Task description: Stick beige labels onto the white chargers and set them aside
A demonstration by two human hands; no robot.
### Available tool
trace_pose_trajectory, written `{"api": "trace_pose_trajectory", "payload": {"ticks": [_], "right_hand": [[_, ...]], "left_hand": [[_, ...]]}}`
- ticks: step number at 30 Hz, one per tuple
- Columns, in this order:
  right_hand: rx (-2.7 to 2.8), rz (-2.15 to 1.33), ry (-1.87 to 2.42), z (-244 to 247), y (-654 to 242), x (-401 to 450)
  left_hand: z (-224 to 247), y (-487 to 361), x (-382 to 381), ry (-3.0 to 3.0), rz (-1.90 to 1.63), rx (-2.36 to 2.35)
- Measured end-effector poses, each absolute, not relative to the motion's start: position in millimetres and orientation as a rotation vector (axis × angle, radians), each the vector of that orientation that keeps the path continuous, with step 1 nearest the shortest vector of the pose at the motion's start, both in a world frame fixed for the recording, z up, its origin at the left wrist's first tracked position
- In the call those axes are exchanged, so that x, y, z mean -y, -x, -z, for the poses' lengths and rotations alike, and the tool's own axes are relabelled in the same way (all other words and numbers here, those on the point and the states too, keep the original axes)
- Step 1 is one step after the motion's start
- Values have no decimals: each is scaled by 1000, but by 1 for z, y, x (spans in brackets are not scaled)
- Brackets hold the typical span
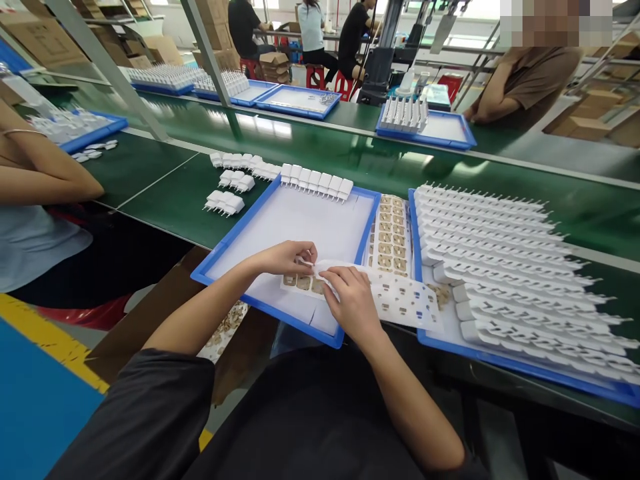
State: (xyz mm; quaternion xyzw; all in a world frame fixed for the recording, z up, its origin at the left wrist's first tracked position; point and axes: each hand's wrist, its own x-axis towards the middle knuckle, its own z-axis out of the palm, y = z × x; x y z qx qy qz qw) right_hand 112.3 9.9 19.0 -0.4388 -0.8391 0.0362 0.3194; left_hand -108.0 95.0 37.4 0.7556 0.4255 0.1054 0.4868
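Note:
My left hand is over the blue-rimmed tray, its fingers pinched on the edge of a sticker sheet. Close beside it, my right hand has its fingers closed on the same sheet, which stretches rightward past the tray. Tan stickers show on a strip below my hands. A row of white plug adapters stands along the tray's far edge. Another sheet with tan stickers lies between this tray and the right one.
On the right, a second blue tray holds many white adapters in rows. More adapters stand on the green table at the left. A person's arm rests at the far left. Another person sits across the line.

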Motion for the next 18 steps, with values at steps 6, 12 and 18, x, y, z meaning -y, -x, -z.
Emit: {"api": "trace_pose_trajectory", "payload": {"ticks": [6,12,18], "right_hand": [[2182,-127,1119,-15,-113,-16],[2175,-112,1062,-23,-117,-15],[2157,-225,1032,-21,-120,-17]], "left_hand": [[-47,104,-91,-1480,-252,-822],[-46,97,-90,-1314,-304,-789],[-43,94,-90,-1276,-289,-791]]}}
